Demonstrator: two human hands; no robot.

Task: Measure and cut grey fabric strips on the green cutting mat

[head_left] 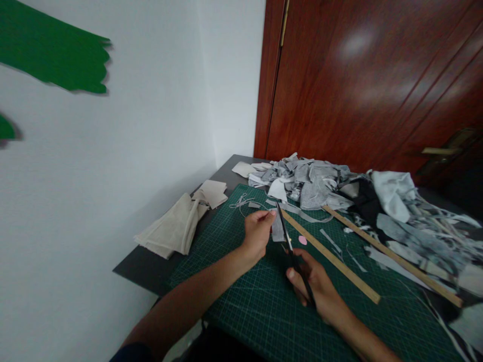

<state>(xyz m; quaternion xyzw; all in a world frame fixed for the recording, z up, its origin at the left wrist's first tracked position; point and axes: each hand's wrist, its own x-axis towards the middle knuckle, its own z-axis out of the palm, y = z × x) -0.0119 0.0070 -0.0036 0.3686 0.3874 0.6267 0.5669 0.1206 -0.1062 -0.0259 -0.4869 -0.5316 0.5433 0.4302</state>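
A small grey fabric piece [278, 230] hangs from my left hand [258, 234], pinched between thumb and fingers above the green cutting mat [241, 296]. My right hand [311, 281] is wrapped round the handles of black scissors [290, 244]. The blades point up and away, with the tip beside my left fingertips and the fabric's upper right edge. Whether the blades are parted is hard to tell. A pink oval piece [302, 240] lies on the mat right of the scissors.
Wooden rulers [339, 267] lie diagonally on the right. Grey scraps [317, 183] are heaped at the back, with more fabric [394, 193] at right. Folded beige cloth [171, 226] is at the table's left edge. A white wall and brown door [358, 90] stand behind.
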